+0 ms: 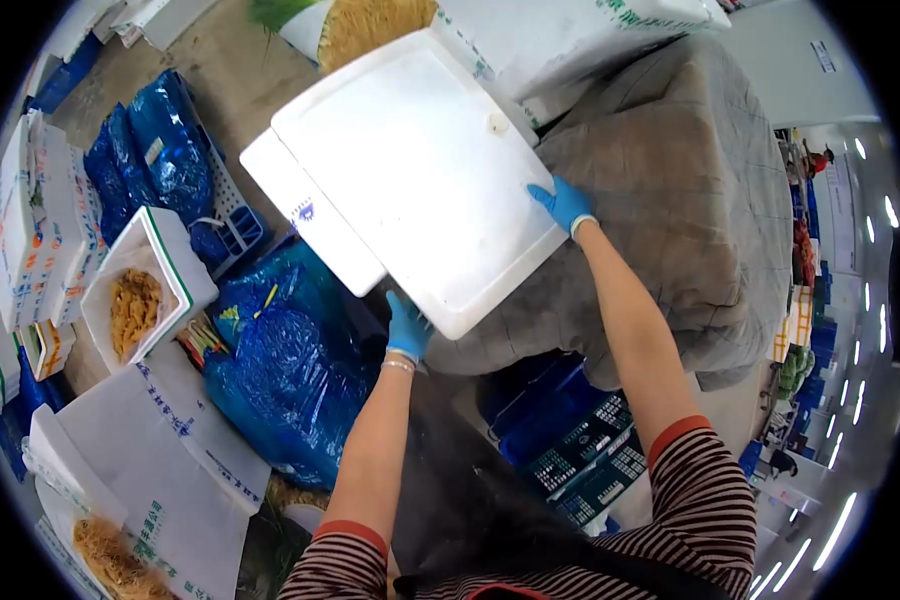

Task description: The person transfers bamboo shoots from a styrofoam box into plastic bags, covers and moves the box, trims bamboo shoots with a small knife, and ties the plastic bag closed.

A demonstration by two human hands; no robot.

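A large white foam box lid (425,185) spans the upper middle of the view, tilted to the left. It sits askew over a white foam box (315,212) with a small blue print, whose side sticks out at the left. My right hand (567,205), in a blue glove, grips the lid's right edge with the thumb on top. My left hand (406,327), gloved too, holds the near left edge at the lower corner; some of its fingers are hidden under the foam.
A grey quilted cover (670,210) drapes a bulky stack at the right. Blue plastic bags (285,345) lie left of my left arm. An open foam box (175,265) holds a yellow-brown heap. Dark crates (590,455) stand below, and a closed foam box (165,450) at lower left.
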